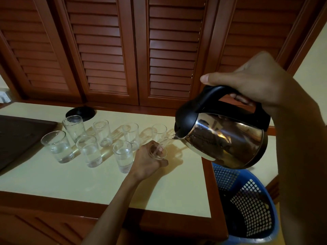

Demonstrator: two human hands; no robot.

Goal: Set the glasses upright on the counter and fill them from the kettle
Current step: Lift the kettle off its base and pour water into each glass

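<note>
kettle [224, 137] tilts spout-left over the glass [158, 151] near the counter [185, 190] edge. right hand [254, 84] grips its handle; left hand [147, 162] curls round the glass.

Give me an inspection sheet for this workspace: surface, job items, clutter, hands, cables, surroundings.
Surface: cream counter with wooden edging.
Job's things: seven upright glasses; three front ones hold water; steel kettle tilted, pouring into the held glass.
Clutter: dark tray at left; black round base behind the glasses.
Hands: left hand grips the held glass; right hand grips the kettle handle.
Cables: nothing seen.
Surroundings: louvred wooden doors behind; blue perforated basket beside the counter.
</note>
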